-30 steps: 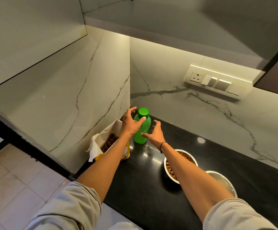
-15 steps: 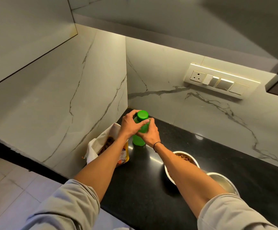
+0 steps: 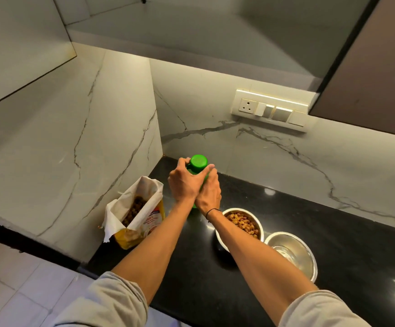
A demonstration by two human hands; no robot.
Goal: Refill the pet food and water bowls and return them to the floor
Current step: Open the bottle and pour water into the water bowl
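Bottle (image 3: 197, 165), green with a green cap, stands upright at the back corner of the black bench (image 3: 347, 251), and both my hands are on it. My left hand (image 3: 184, 182) curls round the neck just under the cap; my right hand (image 3: 209, 191) wraps the body lower down. I judge this split grip is meant to steady the body while the cap is turned off, since water is the step outstanding.

Food bowl (image 3: 241, 224) sits on the bench just right of my right wrist and already holds kibble. Water bowl (image 3: 293, 254) sits beside it, touching or nearly so, steel interior bare apart from what may be a thin film of liquid; I cannot tell. Both bowls are near the bottle, so the pour will be short.

Kibble bag (image 3: 136, 213) stands open against the left wall, clear of my arms.
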